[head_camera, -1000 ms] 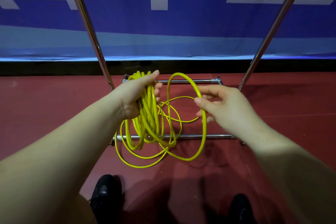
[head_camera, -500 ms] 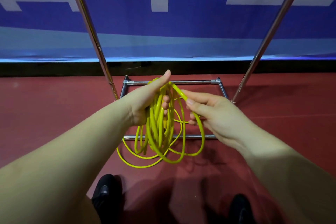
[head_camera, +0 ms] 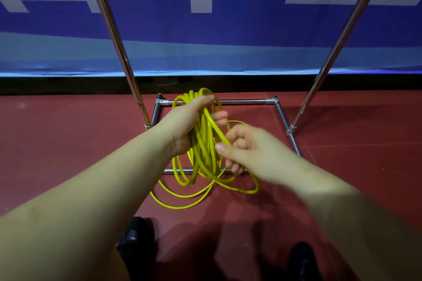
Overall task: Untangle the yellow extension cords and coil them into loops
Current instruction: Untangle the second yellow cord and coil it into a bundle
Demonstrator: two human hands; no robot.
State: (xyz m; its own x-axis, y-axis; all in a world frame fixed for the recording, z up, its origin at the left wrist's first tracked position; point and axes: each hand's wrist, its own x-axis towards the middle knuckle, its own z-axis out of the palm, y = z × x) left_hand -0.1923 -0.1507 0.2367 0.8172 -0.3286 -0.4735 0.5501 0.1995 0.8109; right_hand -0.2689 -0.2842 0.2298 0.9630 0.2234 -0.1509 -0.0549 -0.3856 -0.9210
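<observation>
Gripping yellow cord [head_camera: 206, 143], both hands [head_camera: 185, 124]

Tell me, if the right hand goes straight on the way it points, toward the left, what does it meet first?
Probably the yellow cord bundle gripped by the left hand; the right hand already pinches one strand, though depth is unclear.
</observation>
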